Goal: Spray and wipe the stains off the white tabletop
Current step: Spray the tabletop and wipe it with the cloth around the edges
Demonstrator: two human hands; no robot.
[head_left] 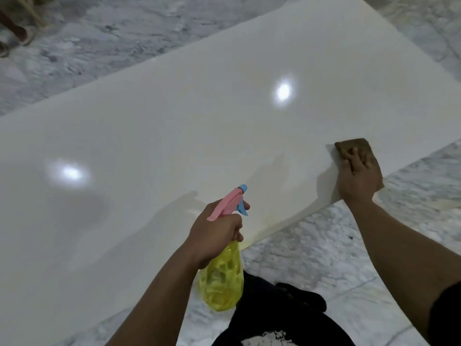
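**Now, spray and scrub along the near edge**

Clearly the work sits at the near edge of the white tabletop (pixel 224 116), where a faint yellowish smear shows just beside the yellow spray bottle (pixel 221 275). To do this step well, I would aim the blue nozzle down at that smear, wet it lightly, then bring the brown scouring pad (pixel 359 156) over it with flat, overlapping strokes, pushing the liquid inward from the edge so it does not drip onto the marble floor (pixel 311 258).

The left hand (pixel 216 229) is wrapped round the neck of the bottle under its pink trigger head (pixel 225 204), one finger curled over the blue trigger; the bottle hangs tilted, partly past the tabletop's edge. The right hand (pixel 358 179) lies palm down on the pad, fingers spread and fairly straight, pressing it flat on the tabletop close to that same edge, well to the right of the bottle. Both forearms reach forward from below.
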